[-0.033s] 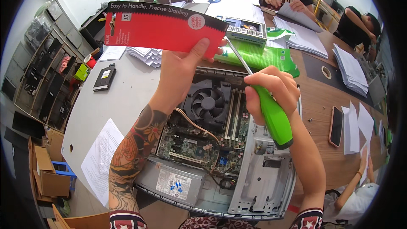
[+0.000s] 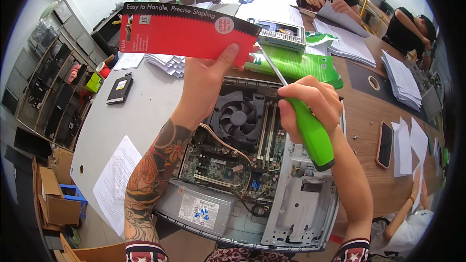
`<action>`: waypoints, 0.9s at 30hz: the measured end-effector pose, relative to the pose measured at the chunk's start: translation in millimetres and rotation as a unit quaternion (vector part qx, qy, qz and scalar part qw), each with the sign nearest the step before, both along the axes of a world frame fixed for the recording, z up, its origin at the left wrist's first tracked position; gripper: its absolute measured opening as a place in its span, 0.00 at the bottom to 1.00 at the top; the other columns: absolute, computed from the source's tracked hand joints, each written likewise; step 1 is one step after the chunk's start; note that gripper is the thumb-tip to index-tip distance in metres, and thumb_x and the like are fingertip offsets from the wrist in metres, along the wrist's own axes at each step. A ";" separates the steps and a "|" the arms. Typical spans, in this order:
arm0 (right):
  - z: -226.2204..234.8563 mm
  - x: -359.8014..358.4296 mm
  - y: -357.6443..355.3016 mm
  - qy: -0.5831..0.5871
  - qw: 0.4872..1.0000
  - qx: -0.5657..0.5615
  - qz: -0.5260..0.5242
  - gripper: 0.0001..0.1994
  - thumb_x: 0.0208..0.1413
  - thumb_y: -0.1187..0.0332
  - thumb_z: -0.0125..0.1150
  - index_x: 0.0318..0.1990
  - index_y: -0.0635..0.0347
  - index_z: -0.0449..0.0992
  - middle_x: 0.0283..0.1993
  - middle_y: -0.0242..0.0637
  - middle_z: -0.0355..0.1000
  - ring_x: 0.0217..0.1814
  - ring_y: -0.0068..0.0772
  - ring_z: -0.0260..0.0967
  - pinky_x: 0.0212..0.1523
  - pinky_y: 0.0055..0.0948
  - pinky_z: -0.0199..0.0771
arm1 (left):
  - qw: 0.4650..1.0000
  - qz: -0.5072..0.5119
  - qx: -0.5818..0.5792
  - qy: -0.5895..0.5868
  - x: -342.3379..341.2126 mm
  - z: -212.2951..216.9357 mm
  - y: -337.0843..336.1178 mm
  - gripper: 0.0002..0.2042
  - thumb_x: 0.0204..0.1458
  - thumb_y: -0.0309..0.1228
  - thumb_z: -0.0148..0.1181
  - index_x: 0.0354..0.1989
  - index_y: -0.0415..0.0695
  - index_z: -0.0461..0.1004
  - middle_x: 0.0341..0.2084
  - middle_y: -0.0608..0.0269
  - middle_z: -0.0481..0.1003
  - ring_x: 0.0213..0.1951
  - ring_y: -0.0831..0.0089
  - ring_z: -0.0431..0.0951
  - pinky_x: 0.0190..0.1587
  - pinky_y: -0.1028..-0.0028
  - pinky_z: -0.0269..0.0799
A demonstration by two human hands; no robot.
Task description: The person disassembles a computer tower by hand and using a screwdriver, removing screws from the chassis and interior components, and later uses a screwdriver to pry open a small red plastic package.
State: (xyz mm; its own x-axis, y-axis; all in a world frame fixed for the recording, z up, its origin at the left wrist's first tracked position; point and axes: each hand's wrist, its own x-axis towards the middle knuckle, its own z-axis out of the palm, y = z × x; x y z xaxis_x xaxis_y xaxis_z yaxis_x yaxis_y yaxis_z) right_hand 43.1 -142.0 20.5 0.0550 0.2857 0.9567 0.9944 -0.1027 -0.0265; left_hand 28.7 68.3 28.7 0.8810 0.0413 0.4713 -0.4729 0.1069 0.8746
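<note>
My left hand (image 2: 213,75) is closed on a flat red cardboard package (image 2: 179,36) with a black jagged band along its top, the thumb pressed on its front. Its fingers behind the card are partly hidden. In my right hand (image 2: 313,102) is a screwdriver (image 2: 313,138) with a thick green handle, its metal shaft pointing up and left. The tip is by the card's right edge; whether they touch I cannot tell. Below both hands lies an opened desktop computer case (image 2: 306,204), showing a black cooling fan (image 2: 238,118), a circuit board (image 2: 218,167) and a silver power supply (image 2: 199,208).
Beyond the case, a metal drive cage (image 2: 281,36) rests on green packaging (image 2: 296,65). A black drive (image 2: 120,89) and a printed sheet (image 2: 116,184) lie left. On the right are a phone (image 2: 385,144), loose screws (image 2: 356,137) and paper stacks (image 2: 400,80). Other people sit around the table.
</note>
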 end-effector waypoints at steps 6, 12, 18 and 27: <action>-4.7 3.9 1.0 -0.007 1.000 -0.005 -0.004 0.16 0.39 0.80 0.71 0.38 0.60 0.77 0.23 0.32 0.70 0.18 0.28 0.69 0.19 0.24 0.66 | 1.000 0.023 -0.009 0.005 0.4 -0.7 -4.3 0.12 0.63 0.31 0.57 0.50 0.37 0.72 0.43 0.54 0.79 0.43 0.65 0.81 0.40 0.71 0.74; -6.4 3.4 3.9 -0.010 1.000 -0.006 0.022 0.15 0.40 0.80 0.71 0.38 0.60 0.77 0.23 0.32 0.70 0.19 0.29 0.70 0.20 0.26 0.68 | 1.000 0.014 -0.024 0.002 2.1 -1.1 -1.9 0.12 0.63 0.32 0.57 0.50 0.38 0.72 0.42 0.55 0.80 0.42 0.69 0.81 0.39 0.72 0.74; -11.2 6.5 5.9 -0.008 0.999 -0.031 0.010 0.16 0.39 0.79 0.71 0.39 0.59 0.76 0.24 0.31 0.68 0.20 0.29 0.69 0.21 0.27 0.68 | 0.999 0.039 -0.018 0.005 7.8 -4.7 0.9 0.12 0.62 0.32 0.58 0.48 0.37 0.74 0.38 0.57 0.81 0.38 0.70 0.82 0.36 0.73 0.74; -18.6 6.7 8.3 -0.009 0.996 -0.085 -0.004 0.16 0.38 0.73 0.70 0.39 0.57 0.75 0.27 0.30 0.64 0.22 0.30 0.70 0.24 0.28 0.71 | 0.999 0.048 -0.010 0.012 14.5 -10.2 7.7 0.13 0.63 0.35 0.58 0.46 0.36 0.74 0.35 0.57 0.81 0.35 0.69 0.83 0.32 0.75 0.74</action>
